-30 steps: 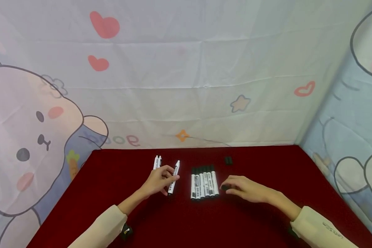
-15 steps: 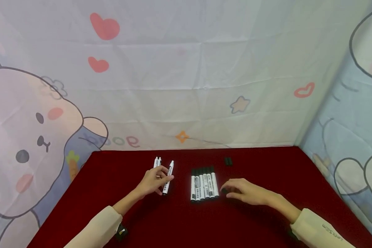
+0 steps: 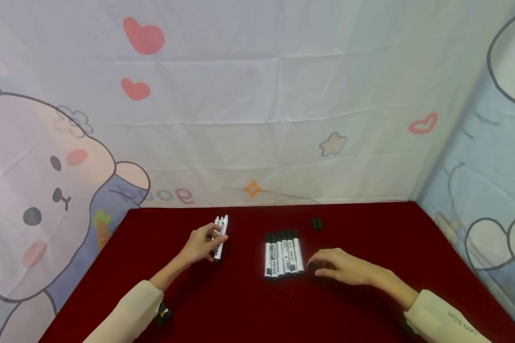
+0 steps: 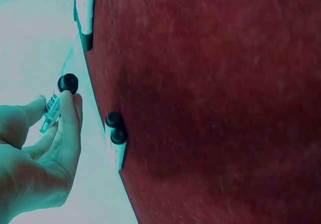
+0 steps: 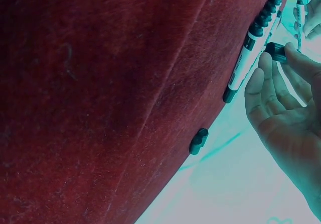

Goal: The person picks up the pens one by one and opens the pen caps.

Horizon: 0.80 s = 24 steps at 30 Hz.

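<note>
1. Held in the left hand [image 3: 199,245], between thumb and curled fingers: a white marker [image 4: 54,105], uncapped and tilted, at the left of the scene, narrow white tip to the far side, black end to the near side.
2. Just beside that marker, apart from it in the left wrist view: two loose markers [image 4: 118,151], lying close together, likewise with white tips to the far side and black ends near.
3. Pinched between thumb and fingers of the right hand [image 3: 342,267]: a single black cap [image 5: 276,52], just to the right of centre.
4. Between the two hands, themselves well apart: a row of six capped markers [image 3: 284,257], side by side, dark caps far, dark ends near, printed labels showing.
5. Farther back, to the right of the row: a pair of caps [image 3: 316,223], black, close together.
6. Beneath: a dark red cloth [image 3: 240,305].
7. Behind: a pale backdrop [image 3: 283,95], printed with hearts, a star and, at left, a cartoon animal.
8. Over the forearms: whitish sleeves [image 3: 126,309], with dark lettering on the right one.
</note>
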### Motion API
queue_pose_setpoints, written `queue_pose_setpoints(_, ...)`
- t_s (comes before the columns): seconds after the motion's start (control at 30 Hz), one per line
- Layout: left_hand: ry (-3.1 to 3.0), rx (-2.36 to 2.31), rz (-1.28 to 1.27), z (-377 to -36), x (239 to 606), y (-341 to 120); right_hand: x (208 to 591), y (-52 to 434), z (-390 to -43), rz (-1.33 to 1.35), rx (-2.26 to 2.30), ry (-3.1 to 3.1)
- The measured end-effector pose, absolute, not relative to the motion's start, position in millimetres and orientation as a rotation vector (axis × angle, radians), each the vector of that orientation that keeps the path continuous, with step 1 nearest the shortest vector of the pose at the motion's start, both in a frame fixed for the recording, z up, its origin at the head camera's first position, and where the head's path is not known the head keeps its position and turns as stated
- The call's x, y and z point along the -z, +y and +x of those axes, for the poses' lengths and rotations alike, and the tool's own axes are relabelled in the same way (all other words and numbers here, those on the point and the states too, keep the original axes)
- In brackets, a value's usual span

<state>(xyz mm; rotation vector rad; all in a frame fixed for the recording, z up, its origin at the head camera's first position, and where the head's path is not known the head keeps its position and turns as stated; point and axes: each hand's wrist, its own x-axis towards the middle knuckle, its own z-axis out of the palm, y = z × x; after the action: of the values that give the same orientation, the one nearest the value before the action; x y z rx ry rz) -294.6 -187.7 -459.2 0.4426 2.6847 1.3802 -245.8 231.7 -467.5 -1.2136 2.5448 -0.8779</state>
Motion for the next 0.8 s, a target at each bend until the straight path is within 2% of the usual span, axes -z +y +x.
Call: queue_pose_setpoints(0.8, 2.8, -1.429, 0.138, -337.6, 483.0, -218.5, 476.2, 231.7, -247.5, -1.187, 0.91, 2.511)
